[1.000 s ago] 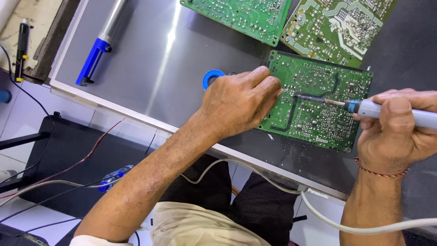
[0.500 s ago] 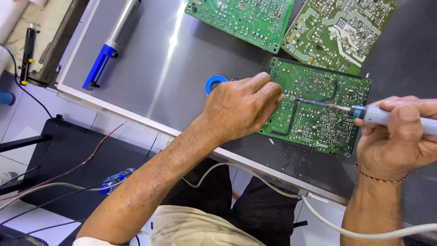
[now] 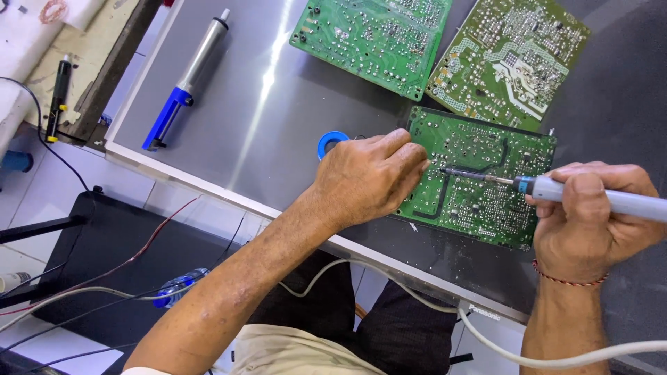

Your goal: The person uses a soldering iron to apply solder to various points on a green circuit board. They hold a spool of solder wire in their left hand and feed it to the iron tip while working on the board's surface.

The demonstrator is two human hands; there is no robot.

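a: left hand [image 3: 368, 182] laid knuckles-up over the left edge of the nearest circuit board [image 3: 486, 180], fingers curled shut, fingertips [image 3: 415, 161] right by the iron's tip. pressing the board flat against the tabletop [image 3: 264, 104], by the look of it. anything pinched under those fingers? cannot tell, hidden by the hand itself.

b: right hand [image 3: 590, 215] at 3 o'clock of the board, grip closed around the grey handle of the soldering iron [image 3: 556, 187], held pen-fashion and low. tip touching the solder side near the board's middle. probably held so for fine control.

a: blue solder spool [image 3: 332, 144] just at 10 o'clock of the left hand, touching or nearly touching the knuckles. handy for feeding wire, likely.

b: white cord [image 3: 431, 298] trailing off below the tabletop edge, across the lap, clear of the work.

a: two more green boards [image 3: 372, 38] at 12 o'clock, solder side up, edges close together, well clear of both hands.

b: desoldering pump [image 3: 187, 80], blue and silver, lying at 10 o'clock, well apart, untouched.
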